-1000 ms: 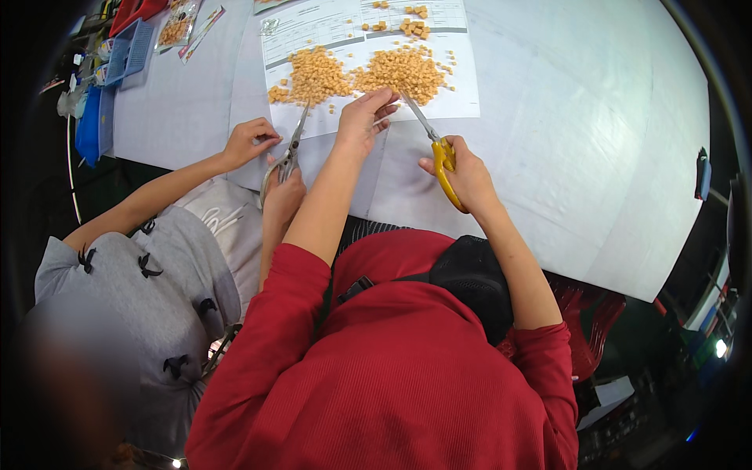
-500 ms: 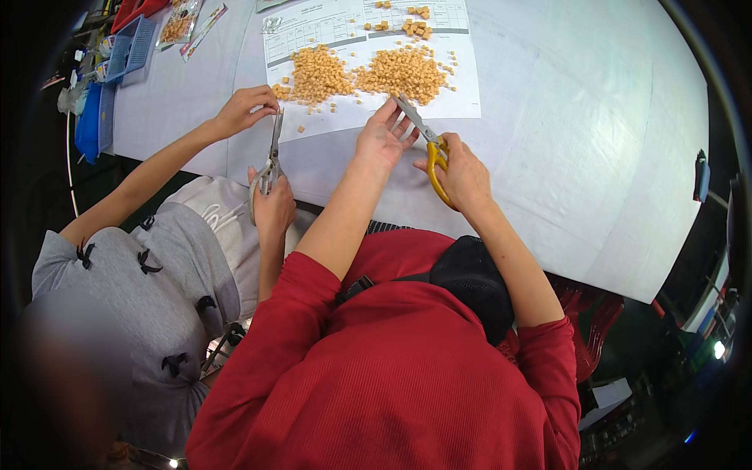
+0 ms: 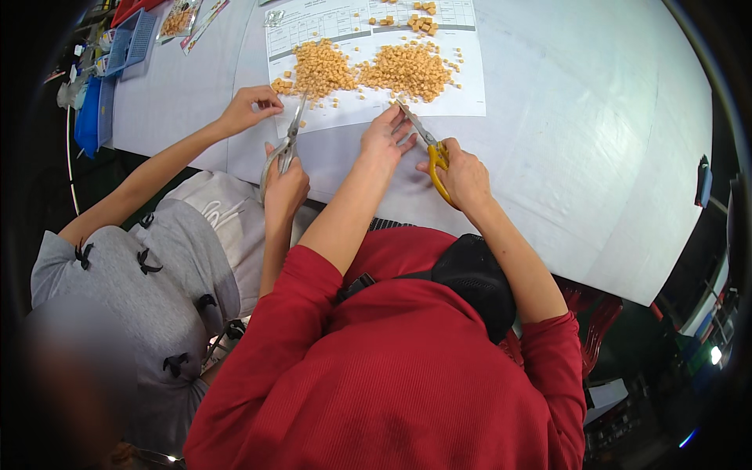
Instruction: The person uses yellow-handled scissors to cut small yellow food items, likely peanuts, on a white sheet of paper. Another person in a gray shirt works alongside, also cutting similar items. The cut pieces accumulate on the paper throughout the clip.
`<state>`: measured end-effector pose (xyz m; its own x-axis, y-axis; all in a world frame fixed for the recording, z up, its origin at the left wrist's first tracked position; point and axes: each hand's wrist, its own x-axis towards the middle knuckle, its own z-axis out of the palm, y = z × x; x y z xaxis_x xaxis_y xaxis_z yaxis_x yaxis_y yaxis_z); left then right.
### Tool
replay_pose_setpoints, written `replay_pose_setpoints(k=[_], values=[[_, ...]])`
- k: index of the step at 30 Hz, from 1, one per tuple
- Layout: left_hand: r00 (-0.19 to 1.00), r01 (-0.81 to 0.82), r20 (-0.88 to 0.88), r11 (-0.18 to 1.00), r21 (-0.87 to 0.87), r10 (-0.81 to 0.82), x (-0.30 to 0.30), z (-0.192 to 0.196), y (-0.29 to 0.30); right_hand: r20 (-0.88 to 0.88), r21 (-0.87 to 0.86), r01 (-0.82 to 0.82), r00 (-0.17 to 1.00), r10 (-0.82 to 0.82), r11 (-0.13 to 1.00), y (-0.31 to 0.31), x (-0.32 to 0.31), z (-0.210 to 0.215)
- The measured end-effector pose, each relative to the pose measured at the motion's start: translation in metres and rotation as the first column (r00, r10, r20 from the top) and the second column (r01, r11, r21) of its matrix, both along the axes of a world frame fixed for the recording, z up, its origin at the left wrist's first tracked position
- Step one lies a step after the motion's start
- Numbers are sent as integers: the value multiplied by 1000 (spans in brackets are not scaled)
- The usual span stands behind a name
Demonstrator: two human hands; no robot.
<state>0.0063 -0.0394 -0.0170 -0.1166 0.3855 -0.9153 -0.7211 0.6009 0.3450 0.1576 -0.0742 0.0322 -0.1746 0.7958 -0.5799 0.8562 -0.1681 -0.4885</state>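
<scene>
The yellow-handled pliers [image 3: 432, 149] sit in the person's right hand [image 3: 464, 174], fingers wrapped tight around the handles, nose pointing up-left toward the sheet edge. They look rigid, metal and moderately weighty; the coated handles are the place to grip, giving friction and leverage, and the bare steel nose should stay clear. The left hand [image 3: 386, 137] is loosely open, fingertips pinched near the plier tip; it seems to hold one small piece there, but that is too small to confirm. The tan cubes [image 3: 407, 70] lie in two heaps on a printed paper sheet [image 3: 462, 86] on the white-covered table [image 3: 595, 157], just beyond both hands. Judging by looks the pieces are light, hard and small, so they roll and scatter easily; a fingertip pinch fits, one at a time. A co-worker in a grey top works beside on the left: one of their hands [image 3: 249, 106] rests on the sheet edge by the left heap, the other hand [image 3: 286, 188] grips grey metal pliers [image 3: 288, 141]. A blue basket [image 3: 133, 39] sits at the far left corner.
</scene>
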Motion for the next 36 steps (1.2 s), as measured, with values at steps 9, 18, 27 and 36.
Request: replay_pose_setpoints(k=[9,18,27,36], values=[[965,136,-252,951,277,-65,-15,14,4,-84,-9,69,994,-69,998,-3,9,20],[877,358,-440,872,332,-193,-13,23,0,-93,8,66,994,-65,998,-5,14,31],[614,567,-768,779,269,-183,-12,16,12,-93,119,129,989,-118,984,6,17,19],[-312,809,-946,498,-312,-86,-2,-4,31,-86,48,251,965,-246,967,31,34,17]])
